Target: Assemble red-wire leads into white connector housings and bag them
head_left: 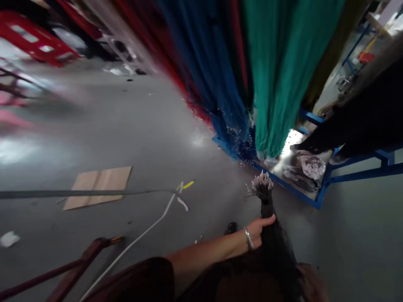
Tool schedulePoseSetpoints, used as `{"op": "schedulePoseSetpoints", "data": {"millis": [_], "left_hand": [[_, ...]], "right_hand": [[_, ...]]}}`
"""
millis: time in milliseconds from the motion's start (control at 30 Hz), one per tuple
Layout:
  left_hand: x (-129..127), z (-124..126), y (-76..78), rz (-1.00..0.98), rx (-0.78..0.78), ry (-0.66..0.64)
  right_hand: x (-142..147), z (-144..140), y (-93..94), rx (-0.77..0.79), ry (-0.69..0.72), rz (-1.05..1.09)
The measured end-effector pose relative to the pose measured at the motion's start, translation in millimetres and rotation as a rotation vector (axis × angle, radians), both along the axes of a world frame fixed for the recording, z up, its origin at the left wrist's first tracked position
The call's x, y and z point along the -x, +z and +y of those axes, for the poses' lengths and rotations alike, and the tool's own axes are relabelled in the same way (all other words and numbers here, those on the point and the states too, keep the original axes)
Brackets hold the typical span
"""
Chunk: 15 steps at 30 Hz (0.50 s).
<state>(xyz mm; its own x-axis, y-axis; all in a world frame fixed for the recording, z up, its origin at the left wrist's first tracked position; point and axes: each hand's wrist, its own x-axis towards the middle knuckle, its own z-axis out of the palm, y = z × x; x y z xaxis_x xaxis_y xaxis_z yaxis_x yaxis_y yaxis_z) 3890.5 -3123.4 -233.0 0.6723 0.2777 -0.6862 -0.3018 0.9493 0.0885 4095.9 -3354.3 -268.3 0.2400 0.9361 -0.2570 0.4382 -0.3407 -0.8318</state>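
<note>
My left hand (pixel 258 231), with a silver bangle at the wrist, is closed around a bundle of black wires (pixel 272 239). Pale stripped-looking ends (pixel 263 181) fan out at the top of the bundle, above a dark band. The bundle runs down toward my body, where it merges with dark clothing. At the bottom edge my right hand (pixel 311 282) lies beside the lower part of the bundle, dim and blurred, so its fingers do not show clearly.
Long hanks of blue wires (pixel 208 75) and green wires (pixel 277 84) hang over a blue metal rack (pixel 292 193). Plastic-wrapped bundles (pixel 310 164) lie on its base. On the floor are cardboard (pixel 97 184) and a white strap (pixel 141 235). A dark red metal frame (pixel 74 264) stands lower left.
</note>
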Motion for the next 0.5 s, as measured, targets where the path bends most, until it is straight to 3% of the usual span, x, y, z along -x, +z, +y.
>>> {"op": "schedulePoseSetpoints", "data": {"millis": [67,167,267,333,400,500], "left_hand": [[26,2,17.1,0.002,-0.062,0.027],[69,9,45.1,0.03,-0.152,0.084],[114,15,74.0,0.027,-0.221,0.158],[140,17,90.6,0.01,-0.266,0.199],[162,19,102.7,0.009,-0.3,0.248],[190,26,113.2,0.019,-0.313,0.362]], "right_hand": [[11,26,26.2,0.008,-0.057,-0.061],[54,95,75.4,-0.016,-0.101,0.01],[123,176,124.5,-0.072,0.032,0.208],[169,222,146.9,-0.077,0.166,0.322],[204,255,152.6,-0.041,0.261,0.417],[229,278,126.4,0.107,0.347,0.497]]}}
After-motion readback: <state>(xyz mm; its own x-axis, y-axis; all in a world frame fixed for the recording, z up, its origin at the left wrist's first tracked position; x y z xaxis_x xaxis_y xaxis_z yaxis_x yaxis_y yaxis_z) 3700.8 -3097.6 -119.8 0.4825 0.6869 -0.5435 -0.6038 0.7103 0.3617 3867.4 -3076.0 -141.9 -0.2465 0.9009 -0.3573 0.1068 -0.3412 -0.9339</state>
